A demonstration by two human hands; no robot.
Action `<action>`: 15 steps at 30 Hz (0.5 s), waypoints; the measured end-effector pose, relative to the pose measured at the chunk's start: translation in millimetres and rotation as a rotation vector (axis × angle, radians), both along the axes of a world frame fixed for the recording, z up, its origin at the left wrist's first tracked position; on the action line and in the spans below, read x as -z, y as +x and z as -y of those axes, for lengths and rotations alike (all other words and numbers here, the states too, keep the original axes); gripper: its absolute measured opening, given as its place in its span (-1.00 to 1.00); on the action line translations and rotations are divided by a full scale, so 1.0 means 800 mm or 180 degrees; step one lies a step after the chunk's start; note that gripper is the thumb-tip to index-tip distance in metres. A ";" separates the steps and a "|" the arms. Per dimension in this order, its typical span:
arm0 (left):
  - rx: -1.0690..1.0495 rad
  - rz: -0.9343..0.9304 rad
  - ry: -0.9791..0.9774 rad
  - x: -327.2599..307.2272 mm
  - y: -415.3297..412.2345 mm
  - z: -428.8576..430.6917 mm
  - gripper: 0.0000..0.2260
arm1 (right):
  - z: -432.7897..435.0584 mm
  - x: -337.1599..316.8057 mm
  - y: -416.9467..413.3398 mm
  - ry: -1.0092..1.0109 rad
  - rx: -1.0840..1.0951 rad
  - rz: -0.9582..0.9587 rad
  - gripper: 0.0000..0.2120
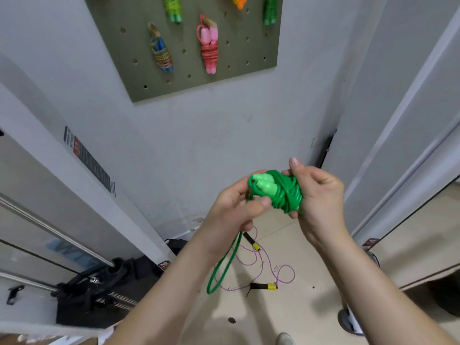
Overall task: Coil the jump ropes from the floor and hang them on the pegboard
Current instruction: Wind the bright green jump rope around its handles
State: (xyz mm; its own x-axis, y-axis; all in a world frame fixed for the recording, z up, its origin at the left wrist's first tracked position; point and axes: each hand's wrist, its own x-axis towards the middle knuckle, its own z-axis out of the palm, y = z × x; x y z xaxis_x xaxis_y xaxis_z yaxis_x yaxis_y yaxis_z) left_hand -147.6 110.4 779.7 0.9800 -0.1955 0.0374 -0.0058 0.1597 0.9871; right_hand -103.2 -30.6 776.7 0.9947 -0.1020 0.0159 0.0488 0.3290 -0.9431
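Green cord made up most of the work in hand: the green jump rope was held in mid-air in front of the wall, below the pegboard and above the floor. Its glossy cord was already wound many times around the pale green handles, which lay side by side and poked out of the bundle's left end. The right hand gripped the wound bundle, fingers curled round its far side and thumb raised above it. The left hand pinched the cord close to the handles, thumb pressed against curled fingers. From that hand a long loop of unwound cord hung down toward the floor.

On the pegboard, five coiled ropes hung already: a blue-handled rope, a pink rope, and, partly cut off at the top edge, a lime rope, an orange rope and a dark green rope.

By my reading, the task was well past halfway. This rope needed its hanging loop wrapped or tucked in, then a place on the board. A purple rope with black-and-yellow handles lay sprawled and uncoiled on the floor, so at least that one remained.
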 end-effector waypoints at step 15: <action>0.0220 0.0014 0.1189 -0.001 0.014 -0.027 -0.66 | 0.020 0.008 0.004 -0.1721 -0.2519 -0.0123 -0.56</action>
